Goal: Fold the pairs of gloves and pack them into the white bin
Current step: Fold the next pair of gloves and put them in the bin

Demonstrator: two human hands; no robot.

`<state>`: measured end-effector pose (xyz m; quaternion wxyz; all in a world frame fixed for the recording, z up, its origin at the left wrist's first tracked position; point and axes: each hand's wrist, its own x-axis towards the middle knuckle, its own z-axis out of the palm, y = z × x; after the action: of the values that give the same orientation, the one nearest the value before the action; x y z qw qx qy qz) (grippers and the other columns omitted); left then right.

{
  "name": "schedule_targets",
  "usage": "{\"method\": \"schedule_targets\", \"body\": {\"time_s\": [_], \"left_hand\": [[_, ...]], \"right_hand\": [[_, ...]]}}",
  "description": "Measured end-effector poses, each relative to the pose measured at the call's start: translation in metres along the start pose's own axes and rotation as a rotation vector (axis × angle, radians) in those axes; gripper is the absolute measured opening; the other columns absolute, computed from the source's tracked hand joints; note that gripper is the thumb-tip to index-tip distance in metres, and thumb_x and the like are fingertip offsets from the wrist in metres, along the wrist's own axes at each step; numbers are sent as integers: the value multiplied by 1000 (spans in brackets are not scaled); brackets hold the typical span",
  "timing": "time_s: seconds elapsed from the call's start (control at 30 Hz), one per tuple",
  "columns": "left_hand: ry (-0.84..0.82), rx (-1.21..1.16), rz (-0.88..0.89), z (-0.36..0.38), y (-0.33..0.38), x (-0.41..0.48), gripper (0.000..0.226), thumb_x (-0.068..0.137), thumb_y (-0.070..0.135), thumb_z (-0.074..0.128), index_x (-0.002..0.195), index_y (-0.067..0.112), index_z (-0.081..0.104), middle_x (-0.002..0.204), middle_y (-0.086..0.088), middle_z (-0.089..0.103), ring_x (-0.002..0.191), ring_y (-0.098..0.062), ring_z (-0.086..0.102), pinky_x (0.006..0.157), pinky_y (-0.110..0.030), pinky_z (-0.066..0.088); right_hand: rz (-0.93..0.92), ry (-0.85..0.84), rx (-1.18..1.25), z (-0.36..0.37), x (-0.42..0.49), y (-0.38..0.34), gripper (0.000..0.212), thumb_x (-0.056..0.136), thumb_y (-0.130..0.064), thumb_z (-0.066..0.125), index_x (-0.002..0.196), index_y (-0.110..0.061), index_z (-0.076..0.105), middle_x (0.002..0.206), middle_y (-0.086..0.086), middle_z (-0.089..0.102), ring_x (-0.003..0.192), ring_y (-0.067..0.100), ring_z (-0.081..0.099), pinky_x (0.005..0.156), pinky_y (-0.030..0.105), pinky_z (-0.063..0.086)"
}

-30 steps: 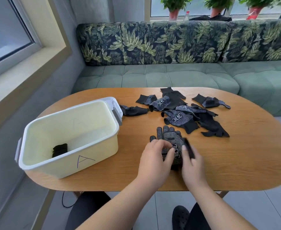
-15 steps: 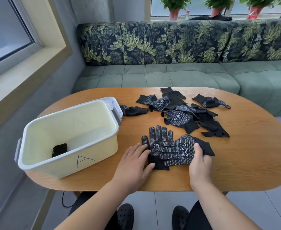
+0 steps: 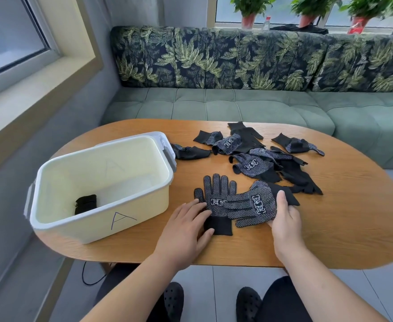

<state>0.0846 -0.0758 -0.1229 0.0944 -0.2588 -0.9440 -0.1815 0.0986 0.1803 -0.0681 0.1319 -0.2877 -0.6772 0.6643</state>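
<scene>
Two black dotted gloves lie near the table's front edge. One glove (image 3: 216,194) lies flat with its fingers pointing away from me. The second glove (image 3: 253,206) lies crosswise over it, fingers pointing left. My left hand (image 3: 186,225) presses flat on the first glove's left side and cuff. My right hand (image 3: 283,217) pinches the second glove at its cuff end, thumb on top. The white bin (image 3: 102,212), marked "A", stands at the left with one folded black pair (image 3: 86,203) inside.
A loose heap of several more black gloves (image 3: 260,159) covers the table's far middle, with single ones beside the bin (image 3: 190,152) and at the far right (image 3: 297,144). The wooden table (image 3: 341,217) is oval. A green sofa (image 3: 237,105) runs behind it.
The bundled gloves were spread out flat, one across the other. My left hand moved left onto the lower glove; my right hand shifted right to the upper glove's cuff.
</scene>
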Motion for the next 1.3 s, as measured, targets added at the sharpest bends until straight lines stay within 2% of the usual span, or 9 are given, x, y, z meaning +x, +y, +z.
{"method": "schedule_targets", "body": {"time_s": [0.1, 0.23, 0.43, 0.57, 0.67, 0.8, 0.87, 0.93, 1.3], "left_hand": [[17, 2, 47, 1, 0, -1, 46, 109, 51, 48, 147, 27, 59, 159, 8, 50, 156, -16, 35, 127, -44, 30], [61, 3, 126, 3, -1, -2, 40, 109, 46, 51, 141, 25, 65, 152, 7, 58, 148, -18, 46, 123, -43, 37], [31, -2, 125, 7, -2, -1, 45, 109, 50, 47, 144, 27, 64, 156, 9, 56, 152, -15, 44, 125, -43, 34], [3, -15, 115, 8, -3, -1, 48, 109, 50, 45, 148, 27, 61, 162, 9, 51, 156, -14, 37, 128, -43, 30], [-20, -19, 102, 8, -4, 0, 51, 110, 52, 41, 152, 28, 57, 165, 10, 46, 159, -12, 31, 130, -42, 24], [-4, -19, 107, 7, -4, 1, 50, 109, 50, 44, 152, 28, 57, 164, 9, 47, 158, -14, 34, 130, -42, 25], [37, -5, 123, 6, -3, 0, 47, 108, 47, 48, 148, 26, 60, 160, 8, 52, 154, -16, 40, 129, -41, 28], [79, -4, 142, 6, -3, -1, 40, 107, 43, 53, 140, 24, 66, 153, 7, 59, 148, -17, 47, 127, -39, 32], [149, -53, 183, 6, -4, -2, 27, 102, 35, 63, 123, 21, 75, 136, 7, 66, 131, -19, 59, 110, -38, 47]], "right_hand": [[-193, -88, -104, -2, -3, -18, 55, 107, -53, 54, 83, -4, 60, 78, 17, 58, 76, 24, 57, 76, 40, 45], [-396, -234, -163, 7, -8, -52, 7, 102, -31, 71, 103, -33, 78, 102, -9, 81, 99, 9, 74, 88, 35, 57], [-480, -376, -302, 31, 11, -91, 16, 98, -18, 78, 105, -33, 76, 100, -5, 81, 99, 19, 76, 96, 51, 60], [-618, -315, -258, 46, 24, -117, 28, 95, -14, 80, 98, -40, 74, 95, -16, 79, 91, 3, 74, 89, 29, 59], [-727, -264, -271, 53, 23, -124, 22, 94, -15, 81, 104, -34, 76, 94, -24, 74, 80, -10, 67, 78, 9, 49], [-851, -363, -667, 53, 19, -83, 22, 89, -16, 83, 104, -32, 80, 102, -22, 75, 95, -4, 68, 88, 19, 50], [-835, -466, -1019, 50, 15, -44, 18, 91, -26, 81, 107, -34, 78, 110, -17, 74, 104, 10, 69, 85, 27, 50], [-839, -501, -1165, 45, 9, -8, 16, 94, -32, 76, 110, -35, 75, 116, -18, 68, 111, 13, 64, 85, 31, 50], [-1102, -151, -904, 48, 16, -20, 13, 97, -19, 74, 110, -19, 78, 102, -4, 71, 97, 22, 63, 85, 39, 54]]}}
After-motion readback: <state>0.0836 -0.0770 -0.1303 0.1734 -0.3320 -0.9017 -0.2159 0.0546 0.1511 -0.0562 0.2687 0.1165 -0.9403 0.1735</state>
